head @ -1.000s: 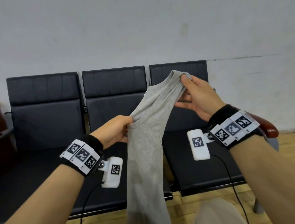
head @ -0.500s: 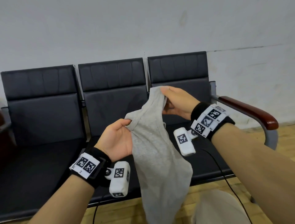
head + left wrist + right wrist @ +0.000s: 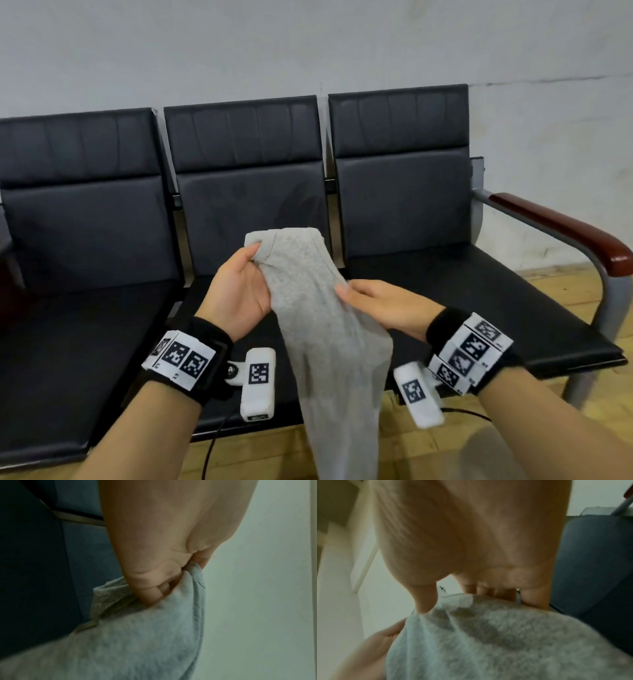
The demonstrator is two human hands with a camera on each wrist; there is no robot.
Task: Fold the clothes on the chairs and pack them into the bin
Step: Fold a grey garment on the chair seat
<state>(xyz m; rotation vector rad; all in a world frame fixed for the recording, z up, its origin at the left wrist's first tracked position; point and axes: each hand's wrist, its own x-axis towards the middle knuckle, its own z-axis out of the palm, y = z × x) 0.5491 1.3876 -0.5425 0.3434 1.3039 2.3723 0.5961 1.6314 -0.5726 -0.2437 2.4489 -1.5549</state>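
Left hand [image 3: 239, 291] grips the grey garment's [image 3: 329, 342] top edge; right hand [image 3: 383, 305] pinches its side just beside, above the chairs [image 3: 445, 274].

A: What is the grey garment [image 3: 318, 308] made of?
B: Soft matt knit cloth, fuzzy and heathered in the wrist views, with a stitched hem.
A: And the chairs [image 3: 404, 178]?
B: Black leather-like padding, smooth with a faint sheen; the armrest [image 3: 561, 229] is glossy reddish-brown wood on a matt grey metal frame [image 3: 606, 294].
A: The surroundings?
B: A matt painted wall [image 3: 308, 44]; a wood-plank floor [image 3: 561, 287].
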